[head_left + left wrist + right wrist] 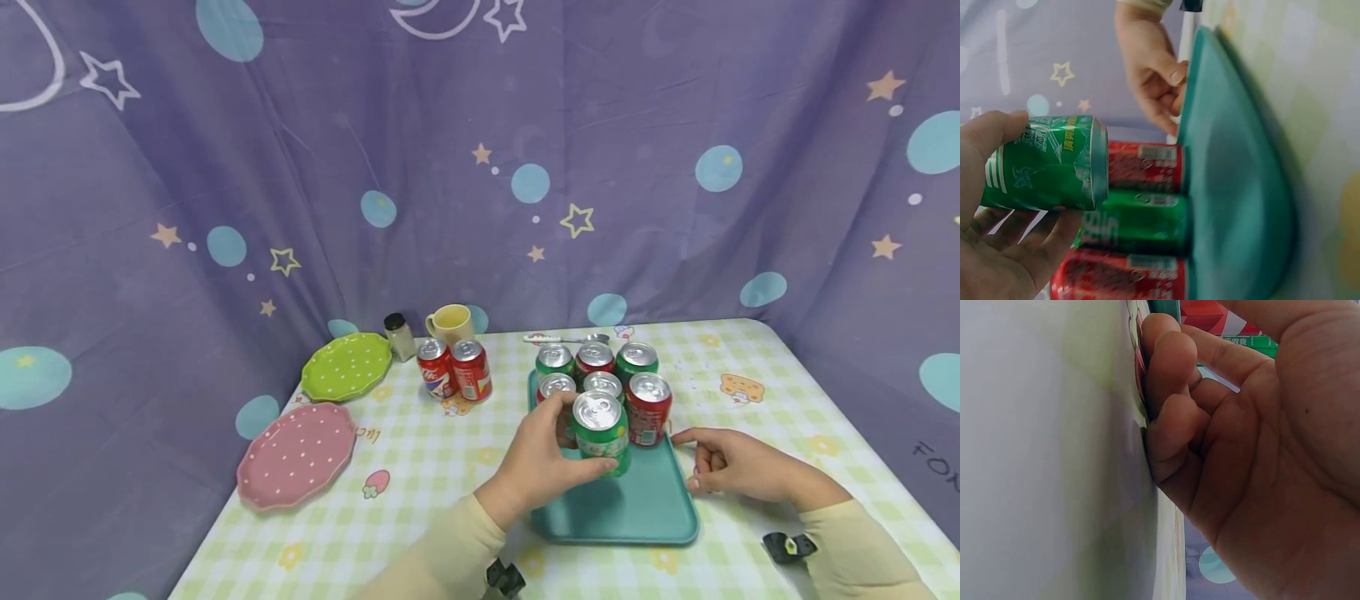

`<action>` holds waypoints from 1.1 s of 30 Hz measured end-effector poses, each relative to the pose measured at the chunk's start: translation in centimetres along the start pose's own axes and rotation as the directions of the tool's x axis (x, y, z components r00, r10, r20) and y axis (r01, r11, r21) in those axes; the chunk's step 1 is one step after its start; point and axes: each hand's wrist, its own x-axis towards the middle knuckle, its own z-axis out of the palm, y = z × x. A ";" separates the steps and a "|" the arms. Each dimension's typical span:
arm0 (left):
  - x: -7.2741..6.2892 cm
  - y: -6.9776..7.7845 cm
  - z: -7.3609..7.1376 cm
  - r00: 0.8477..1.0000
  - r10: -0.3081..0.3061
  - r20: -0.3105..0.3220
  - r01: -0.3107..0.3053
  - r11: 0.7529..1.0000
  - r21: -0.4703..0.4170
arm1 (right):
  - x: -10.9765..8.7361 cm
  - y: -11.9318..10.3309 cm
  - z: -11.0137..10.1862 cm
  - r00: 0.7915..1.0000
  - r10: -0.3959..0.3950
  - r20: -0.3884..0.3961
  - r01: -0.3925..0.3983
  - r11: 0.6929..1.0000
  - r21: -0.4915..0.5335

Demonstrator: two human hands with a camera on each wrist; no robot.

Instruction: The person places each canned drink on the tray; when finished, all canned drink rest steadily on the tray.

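Note:
My left hand point(536, 458) grips a green soda can point(602, 437) between thumb and fingers, holding it upright just above the teal tray point(622, 517). In the left wrist view, the raised can point(1054, 162) is apart from the tray. Behind it, several red and green cans stand in two rows on the tray's far half, among them a red can point(648, 408) at the right and a green can point(637, 360) in the back row. Along the tray's right edge, my right hand point(742, 467) rests on the tablecloth, its index finger and thumb at the rim, its other fingers bent.
Two red cans point(470, 371) stand left of the tray, before a yellow mug point(452, 321) and a black-capped shaker point(400, 337). A green plate point(347, 367) and a pink plate point(297, 457) lie along the left edge. Behind the tray lies a spoon point(566, 339).

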 end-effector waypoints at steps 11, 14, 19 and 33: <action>0.8 -1.0 3.4 0.999 -0.032 0.042 0.028 0.997 0.078 | -0.1 0.1 0.0 1.000 -0.017 0.004 0.017 1.000 0.005; 1.2 -1.3 4.3 0.998 -0.041 0.047 0.037 0.996 0.081 | -0.1 0.2 -0.1 1.000 -0.018 0.006 0.018 1.000 0.015; 1.6 -1.9 5.7 0.996 -0.080 0.032 0.075 0.988 0.135 | 0.0 0.3 -0.1 1.000 -0.015 0.008 0.015 1.000 0.015; 2.1 -2.6 8.5 0.994 -0.104 -0.010 0.104 0.963 0.247 | -0.1 0.3 -0.5 0.999 -0.026 0.018 0.026 1.000 -0.010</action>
